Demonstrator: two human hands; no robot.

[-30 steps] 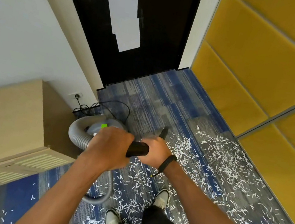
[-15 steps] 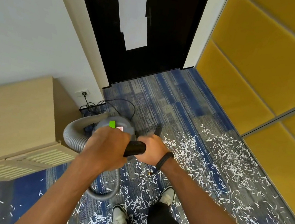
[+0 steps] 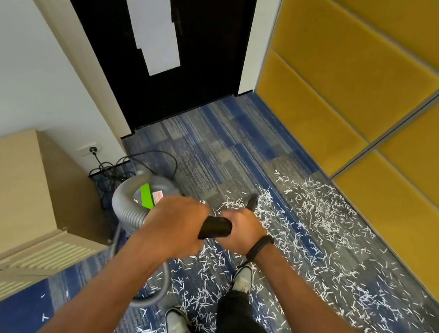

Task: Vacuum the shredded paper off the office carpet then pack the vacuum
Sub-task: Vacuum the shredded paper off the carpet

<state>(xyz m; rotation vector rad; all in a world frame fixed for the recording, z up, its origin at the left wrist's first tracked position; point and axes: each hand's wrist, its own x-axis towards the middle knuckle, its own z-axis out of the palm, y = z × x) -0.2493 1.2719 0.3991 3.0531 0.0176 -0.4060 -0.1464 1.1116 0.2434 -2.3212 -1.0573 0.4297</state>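
Note:
Both hands grip the black vacuum wand [image 3: 215, 227]. My left hand [image 3: 173, 224] holds its rear end, where the grey ribbed hose [image 3: 127, 210] joins. My right hand [image 3: 244, 233] holds it further forward. The wand's black nozzle tip [image 3: 252, 202] pokes out beyond my right hand, over the edge of the paper. White shredded paper [image 3: 316, 230] lies scattered over the blue-grey carpet [image 3: 223, 150], from the yellow wall to my feet. The grey vacuum body [image 3: 157, 190], with a green label, stands on the floor behind my left hand.
A beige cabinet [image 3: 6, 192] stands on the left. A black cord [image 3: 128, 162] runs from a wall socket [image 3: 91, 148] to a tangle beside the vacuum. A black door [image 3: 173, 47] closes the far end. Yellow padded panels [image 3: 362, 101] line the right side. My shoes [image 3: 243, 278] stand among the shreds.
The view has shifted forward and tilted up, showing more of the door and wall. Both hands keep their grip on the wand, and the nozzle has moved slightly to the right over the paper.

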